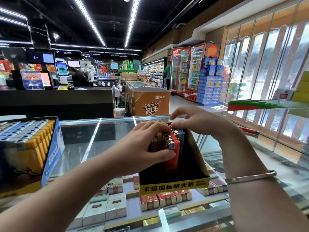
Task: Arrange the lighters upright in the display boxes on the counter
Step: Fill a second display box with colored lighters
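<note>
A black display box with a yellow front strip (174,185) stands on the glass counter (80,143). Several lighters stand upright at its far end: red ones (173,158), a blue one (181,139) and yellow ones (158,141). My left hand (147,144) grips the row of lighters, fingers over their metal tops and thumb against the front red one. My right hand (192,121) reaches from the right and pinches lighter tops at the back of the row. The near half of the box holds nothing.
A second display box (51,153) packed with yellow lighters stands at the left of the counter. Cigarette packs (115,208) lie under the glass. A loose red lighter (250,131) lies at the right. Checkout desk, freezer and fridges stand beyond.
</note>
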The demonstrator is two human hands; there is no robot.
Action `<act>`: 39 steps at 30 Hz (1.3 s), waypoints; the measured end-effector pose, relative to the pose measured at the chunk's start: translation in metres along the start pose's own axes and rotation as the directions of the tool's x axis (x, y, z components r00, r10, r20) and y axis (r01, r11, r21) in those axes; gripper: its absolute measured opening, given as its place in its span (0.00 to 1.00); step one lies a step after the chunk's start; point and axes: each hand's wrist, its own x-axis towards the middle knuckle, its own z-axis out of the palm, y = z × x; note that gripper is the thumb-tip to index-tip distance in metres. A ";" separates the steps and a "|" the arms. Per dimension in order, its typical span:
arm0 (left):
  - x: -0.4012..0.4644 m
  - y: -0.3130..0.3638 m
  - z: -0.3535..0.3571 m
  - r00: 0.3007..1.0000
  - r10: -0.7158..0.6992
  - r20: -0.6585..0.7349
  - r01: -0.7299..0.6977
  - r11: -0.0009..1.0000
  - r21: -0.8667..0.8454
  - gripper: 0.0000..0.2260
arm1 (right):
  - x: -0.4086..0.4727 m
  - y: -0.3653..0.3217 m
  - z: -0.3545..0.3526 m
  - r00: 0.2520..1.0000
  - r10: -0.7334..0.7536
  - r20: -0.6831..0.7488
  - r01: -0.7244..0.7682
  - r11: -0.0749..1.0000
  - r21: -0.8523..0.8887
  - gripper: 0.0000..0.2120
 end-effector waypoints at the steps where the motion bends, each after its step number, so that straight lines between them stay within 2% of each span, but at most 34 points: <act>1: 0.000 0.000 0.000 1.000 -0.001 0.005 0.001 1.000 -0.001 0.20 | 0.001 0.001 0.001 1.000 0.018 0.014 -0.019 0.999 0.038 0.07; 4: 0.000 -0.001 0.003 1.000 0.002 0.001 -0.002 1.000 -0.009 0.20 | 0.000 0.006 0.004 0.999 0.049 -0.004 -0.048 0.986 0.163 0.09; 5: 0.000 -0.003 0.005 1.000 0.004 -0.006 -0.004 1.000 -0.007 0.21 | 0.000 0.008 0.006 0.997 0.055 -0.046 -0.044 0.974 0.222 0.10; 7: 0.000 -0.006 0.010 0.999 0.020 -0.032 -0.020 1.000 0.012 0.25 | 0.002 0.012 0.012 0.972 0.079 -0.221 0.000 0.942 0.336 0.09; 10: 0.000 -0.009 0.021 0.993 0.020 -0.119 -0.025 0.999 -0.041 0.31 | 0.007 0.029 0.014 0.818 0.227 -0.529 -0.023 0.931 0.363 0.06; 12: 0.001 -0.006 0.027 0.978 -0.022 -0.210 -0.011 0.988 -0.154 0.34 | 0.008 0.048 0.010 0.724 0.303 -0.620 -0.180 0.950 0.255 0.07; 13: 0.002 -0.004 0.030 0.966 -0.062 -0.250 0.006 0.976 -0.219 0.36 | 0.007 0.060 0.007 0.707 0.324 -0.629 -0.278 0.945 0.175 0.08; 15: 0.005 -0.001 0.036 0.940 -0.164 -0.299 0.058 0.941 -0.332 0.43 | 0.001 0.084 0.000 0.714 0.374 -0.592 -0.459 0.888 0.007 0.10; 17: 0.007 0.000 0.042 0.916 -0.263 -0.302 0.116 0.897 -0.427 0.52 | -0.005 0.108 -0.008 0.741 0.440 -0.507 -0.577 0.804 -0.147 0.14; 19: 0.009 0.001 0.045 0.910 -0.315 -0.269 0.142 0.846 -0.514 0.55 | -0.009 0.128 -0.017 0.764 0.501 -0.405 -0.616 0.755 -0.227 0.18; 22: 0.014 0.003 0.046 0.917 -0.330 -0.224 0.141 0.793 -0.593 0.57 | -0.014 0.148 -0.026 0.752 0.595 -0.283 -0.657 0.713 -0.245 0.24; 28: 0.029 0.004 0.055 0.924 -0.331 -0.194 0.148 0.775 -0.615 0.55 | -0.004 0.163 -0.031 0.767 0.615 -0.184 -0.632 0.673 -0.384 0.26; 31: 0.034 -0.001 0.059 0.929 -0.312 -0.200 0.115 0.755 -0.645 0.53 | 0.000 0.160 -0.033 0.778 0.557 -0.290 -0.622 0.624 -0.473 0.21; 34: 0.034 -0.004 0.059 0.940 -0.273 -0.202 0.066 0.731 -0.680 0.52 | 0.002 0.164 -0.036 0.766 0.476 -0.432 -0.643 0.585 -0.494 0.11; 36: 0.034 -0.006 0.058 0.950 -0.252 -0.186 0.046 0.700 -0.712 0.51 | 0.005 0.161 -0.042 0.775 0.480 -0.412 -0.632 0.566 -0.530 0.08; 39: 0.031 -0.010 0.055 0.965 -0.234 -0.120 0.054 0.624 -0.780 0.47 | 0.011 0.153 -0.052 0.817 0.507 -0.276 -0.568 0.620 -0.541 0.10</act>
